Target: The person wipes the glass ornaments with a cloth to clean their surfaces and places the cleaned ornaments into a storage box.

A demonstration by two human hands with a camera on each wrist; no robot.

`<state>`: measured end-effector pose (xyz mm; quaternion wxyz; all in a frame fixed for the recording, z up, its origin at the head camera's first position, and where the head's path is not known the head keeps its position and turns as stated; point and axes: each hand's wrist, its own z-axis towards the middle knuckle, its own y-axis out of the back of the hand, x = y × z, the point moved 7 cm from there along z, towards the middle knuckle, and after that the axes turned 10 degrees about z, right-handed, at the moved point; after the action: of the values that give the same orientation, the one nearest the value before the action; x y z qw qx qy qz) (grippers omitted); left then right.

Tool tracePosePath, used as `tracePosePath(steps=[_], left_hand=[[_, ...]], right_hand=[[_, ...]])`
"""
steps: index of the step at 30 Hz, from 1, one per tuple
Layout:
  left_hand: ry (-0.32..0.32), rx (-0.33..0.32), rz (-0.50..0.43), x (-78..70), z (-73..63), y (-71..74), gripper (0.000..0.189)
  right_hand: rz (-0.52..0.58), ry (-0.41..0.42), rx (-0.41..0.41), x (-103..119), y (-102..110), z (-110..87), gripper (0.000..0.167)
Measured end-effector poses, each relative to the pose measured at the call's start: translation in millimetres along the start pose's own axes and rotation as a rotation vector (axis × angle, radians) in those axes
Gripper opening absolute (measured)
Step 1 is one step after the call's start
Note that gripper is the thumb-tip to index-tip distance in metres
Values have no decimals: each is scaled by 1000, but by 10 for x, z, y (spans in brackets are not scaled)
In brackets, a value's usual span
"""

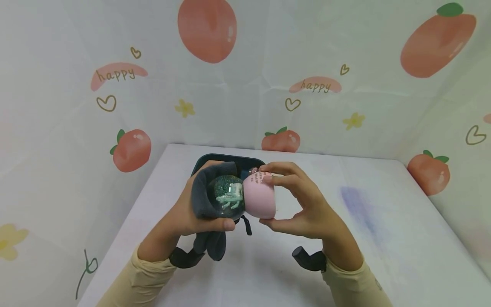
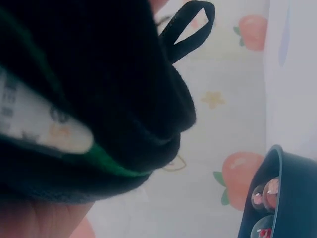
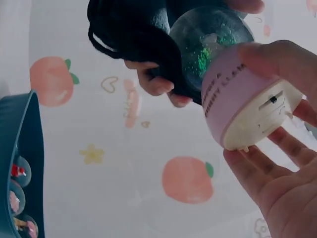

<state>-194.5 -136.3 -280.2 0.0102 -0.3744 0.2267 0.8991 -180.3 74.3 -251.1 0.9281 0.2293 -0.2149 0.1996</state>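
Observation:
A snow globe (image 1: 260, 198) lies on its side in the air between both hands, its pink base to the right and its clear dome to the left. A pale figure and green glitter show inside the dome. My left hand (image 1: 186, 215) holds a dark grey cloth (image 1: 200, 194) around the dome, thumb along the lower side. With fingers above and thumb below, my right hand (image 1: 308, 209) grips the pink base. In the right wrist view, the base's cream underside (image 3: 262, 116) shows a small switch, and dark lettering runs around the side.
Behind the hands, a dark teal bin (image 1: 226, 156) stands on the white table (image 1: 383, 256). Several small globes (image 3: 17, 196) with figures lie inside it. A white cloth backdrop (image 1: 245, 115) with printed fruit rises behind the table. Dark straps hang below the grey cloth.

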Motion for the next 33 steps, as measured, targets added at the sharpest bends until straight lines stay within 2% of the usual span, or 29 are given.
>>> tracePosePath(steps=[6,10,14,18,21,25,30,33], left_hand=[[7,-26,-19,-43,6,6,94],[14,-54,0,-49,9,26,96],[10,-57,4,-42,5,10,96],[-18,-53,25,-37,-1,-14,94],[-15,-50,43,-20,-15,-20,94],[-9,-48,35,10,-23,-25,94],[-12,-52,19,25,-12,-28,93],[12,-49,10,32,-10,-20,94]], right_hand=[[74,-63,7,-11,2,6,73],[78,-149,-24,-86,28,-26,81],[81,-269,-60,-188,56,-87,86],[111,-431,-68,-318,38,-140,74],[162,-509,-60,-380,-5,-154,59],[226,-522,-63,-380,-25,-137,51],[220,-517,-72,-372,-16,-130,60],[167,-470,-80,-345,-15,-127,71]])
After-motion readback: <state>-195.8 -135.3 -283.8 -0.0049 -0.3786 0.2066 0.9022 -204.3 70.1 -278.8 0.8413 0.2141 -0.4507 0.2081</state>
